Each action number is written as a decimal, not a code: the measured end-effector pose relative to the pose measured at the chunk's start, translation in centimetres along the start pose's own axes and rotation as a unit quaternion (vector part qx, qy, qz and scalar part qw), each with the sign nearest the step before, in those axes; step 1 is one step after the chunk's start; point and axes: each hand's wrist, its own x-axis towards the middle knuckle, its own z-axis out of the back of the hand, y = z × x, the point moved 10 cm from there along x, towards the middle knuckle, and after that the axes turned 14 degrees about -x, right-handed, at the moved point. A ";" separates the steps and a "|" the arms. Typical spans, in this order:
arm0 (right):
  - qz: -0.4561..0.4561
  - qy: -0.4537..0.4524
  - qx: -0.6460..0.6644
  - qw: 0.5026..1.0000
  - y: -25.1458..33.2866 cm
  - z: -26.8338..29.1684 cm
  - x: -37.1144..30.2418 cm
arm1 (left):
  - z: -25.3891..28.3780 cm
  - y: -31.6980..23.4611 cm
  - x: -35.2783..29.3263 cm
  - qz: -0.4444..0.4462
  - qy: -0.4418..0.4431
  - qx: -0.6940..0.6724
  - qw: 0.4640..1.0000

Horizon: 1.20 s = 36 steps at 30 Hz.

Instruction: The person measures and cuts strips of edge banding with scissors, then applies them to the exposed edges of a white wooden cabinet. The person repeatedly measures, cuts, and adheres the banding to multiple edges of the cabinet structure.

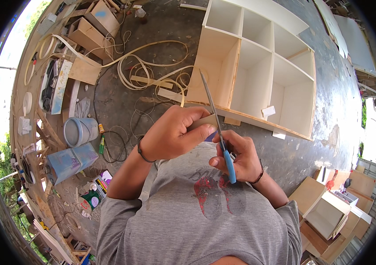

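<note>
Scissors (229, 164) with blue handles are in my right hand (244, 155), its fingers and thumb around the handles. Their long metal blades point away from me, up toward the cabinet. A flat beige strip end (202, 122) is pinched in my left hand (170, 134), thumb on top, right against the blades. Whether the blades are parted around the strip, I cannot tell. A cream edging strip (182, 99) runs up from behind the left hand toward loose loops (128, 73) on the floor. Just beyond my hands lies a white-lined wooden cabinet (252, 52) with several compartments.
Left on the floor stand a grey-blue bucket (78, 131) and a blue plastic container (74, 160). Wooden boxes (90, 37) are farther back, with cables and thin strips around. A small white block (268, 111) rests on the cabinet. Wooden panels (329, 214) are stacked at right.
</note>
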 end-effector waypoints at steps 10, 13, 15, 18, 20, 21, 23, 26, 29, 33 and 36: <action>-0.021 -0.074 0.101 0.992 -1.3 0.3 0.0 | 0.5 -0.5 0.7 -0.062 -0.034 0.017 0.997; -0.074 -0.091 0.225 0.967 -3.2 0.5 -0.1 | 0.6 0.1 0.6 -0.051 -0.047 -0.052 0.996; -0.090 -0.100 0.248 0.959 -3.7 0.9 -0.2 | 0.5 0.5 0.7 -0.039 -0.047 -0.073 0.995; -0.070 -0.116 0.233 0.963 -3.9 1.2 -0.3 | 0.4 0.6 0.7 -0.036 -0.041 -0.087 0.995; -0.064 -0.129 0.237 0.961 -3.8 1.5 -0.3 | 0.3 0.6 0.8 -0.038 -0.037 -0.085 0.995; -0.062 -0.137 0.237 0.960 -3.8 1.8 -0.3 | 0.3 0.5 0.8 -0.038 -0.036 -0.079 0.995; -0.058 -0.153 0.238 0.957 -3.8 2.6 -0.3 | 0.0 0.1 1.0 -0.037 -0.026 -0.054 0.998; -0.054 -0.195 0.247 0.948 -3.6 4.4 -0.4 | -0.7 -0.3 1.5 -0.047 0.007 0.001 0.999; -0.059 -0.139 0.225 0.963 -2.6 4.7 0.4 | -2.1 -0.5 1.8 -0.147 0.032 0.089 0.985; -0.075 -0.045 0.150 0.985 -4.0 4.3 0.9 | -4.0 2.4 3.2 0.002 0.068 0.109 0.992; -0.073 -0.020 0.140 0.987 -5.4 4.9 1.1 | -4.8 4.2 4.4 0.008 0.058 0.047 0.997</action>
